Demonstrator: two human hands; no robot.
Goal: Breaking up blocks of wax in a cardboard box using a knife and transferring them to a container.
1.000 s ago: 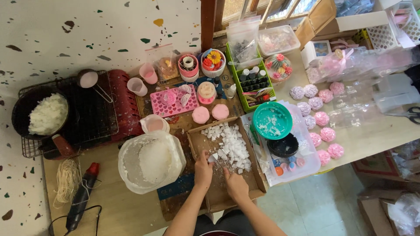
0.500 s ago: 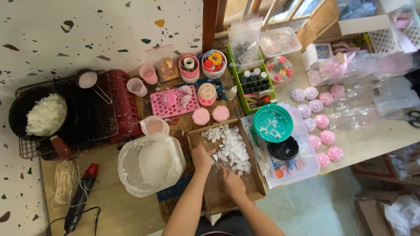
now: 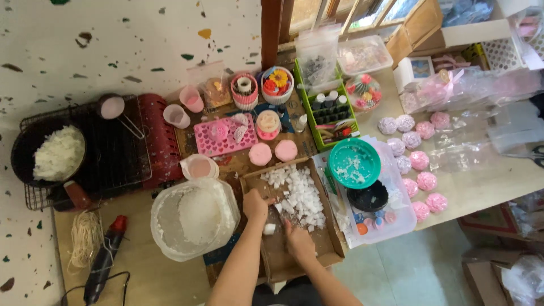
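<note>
Cardboard tray (image 3: 328,249), lower centre: holds heap of white wax cubes (image 3: 300,192). Left hand (image 3: 255,205), centre: fingers curled shut among cubes. Right hand (image 3: 298,243): fingers bent, grip unclear, beside one loose white cube (image 3: 270,229).

Clear plastic bags (image 3: 487,122) lie far right.

Left of the hands: round clear plastic tub (image 3: 194,220) of white flakes, black pan (image 3: 50,154) of white shreds on a dark wire rack (image 3: 116,156), black-and-red heat gun (image 3: 105,258). Beyond the hands: pink silicone mould (image 3: 224,136), green tray (image 3: 328,113) of small bottles. Right of the hands: teal plastic bowl (image 3: 355,164), pink and lilac flower-shaped pieces (image 3: 422,161) on the pale worktop (image 3: 481,181).
</note>
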